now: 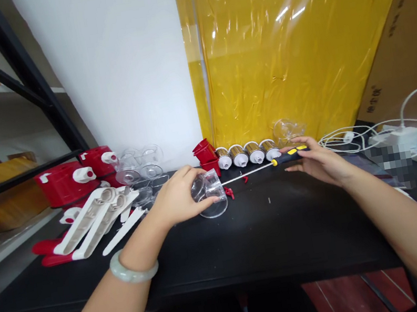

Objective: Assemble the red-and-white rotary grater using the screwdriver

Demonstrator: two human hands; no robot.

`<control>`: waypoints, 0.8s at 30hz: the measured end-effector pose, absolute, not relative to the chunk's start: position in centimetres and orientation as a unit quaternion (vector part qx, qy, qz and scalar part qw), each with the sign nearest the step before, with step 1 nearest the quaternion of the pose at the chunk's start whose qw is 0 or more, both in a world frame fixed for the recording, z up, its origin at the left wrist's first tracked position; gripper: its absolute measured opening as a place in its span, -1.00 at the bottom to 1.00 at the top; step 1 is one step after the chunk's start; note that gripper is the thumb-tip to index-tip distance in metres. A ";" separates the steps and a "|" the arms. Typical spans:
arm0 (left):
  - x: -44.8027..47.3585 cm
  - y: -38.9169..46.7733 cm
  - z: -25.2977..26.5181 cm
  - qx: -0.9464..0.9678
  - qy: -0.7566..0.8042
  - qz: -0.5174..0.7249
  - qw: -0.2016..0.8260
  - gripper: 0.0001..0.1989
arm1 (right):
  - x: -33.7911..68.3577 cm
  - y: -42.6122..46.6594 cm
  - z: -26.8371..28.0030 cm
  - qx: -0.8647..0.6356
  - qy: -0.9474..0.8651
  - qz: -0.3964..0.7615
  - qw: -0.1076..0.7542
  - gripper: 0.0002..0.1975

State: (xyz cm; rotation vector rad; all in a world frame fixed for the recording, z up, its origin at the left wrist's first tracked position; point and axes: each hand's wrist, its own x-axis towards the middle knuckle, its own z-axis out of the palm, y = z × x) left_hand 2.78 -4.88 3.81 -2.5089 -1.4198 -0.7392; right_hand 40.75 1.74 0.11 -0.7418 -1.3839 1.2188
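My left hand (184, 194) is closed around a clear plastic part (214, 184) with a round clear rim below it, on or just above the black table. In my right hand (315, 162) is a screwdriver (290, 155) with a black and yellow handle. Its long metal shaft points left, and the tip meets the right side of the clear part; whether it sits in a screw there I cannot tell. Small red pieces (229, 193) lie on the table just beside the clear part, under the shaft.
White handles with red ends (87, 221) and red housings (67, 182) lie at the left. Behind stand clear parts (148, 158), red cups (204, 151) and several perforated metal drums (239, 155). White cables (349, 136) and a power strip spread at the right. A black shelf frame (25, 75) rises left.
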 end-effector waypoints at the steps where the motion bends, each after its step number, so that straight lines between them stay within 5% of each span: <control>1: 2.8 -4.9 3.8 -0.840 -0.476 -0.248 0.082 -0.36 | 40.8 1.7 0.1 -0.308 -0.587 0.513 0.545 -0.55; 4: 2.7 -4.8 3.7 -0.843 -0.471 -0.247 0.083 -0.36 | 40.9 1.7 0.1 -0.368 -0.607 0.476 0.519 -0.66; 6: 2.7 -4.8 3.7 -0.844 -0.467 -0.249 0.086 -0.36 | 40.9 1.7 0.0 -0.408 -0.607 0.455 0.508 -0.56; 12: 2.6 -4.8 3.6 -0.841 -0.471 -0.250 0.087 -0.35 | 40.7 1.4 0.6 -0.292 -0.574 0.534 0.548 -0.54; 16: 2.6 -4.8 3.6 -0.843 -0.471 -0.246 0.087 -0.35 | 41.0 1.5 0.3 -0.356 -0.605 0.494 0.513 -0.66; 24: 2.6 -4.8 3.5 -0.843 -0.470 -0.248 0.086 -0.35 | 40.6 1.6 0.3 -0.291 -0.575 0.523 0.559 -0.47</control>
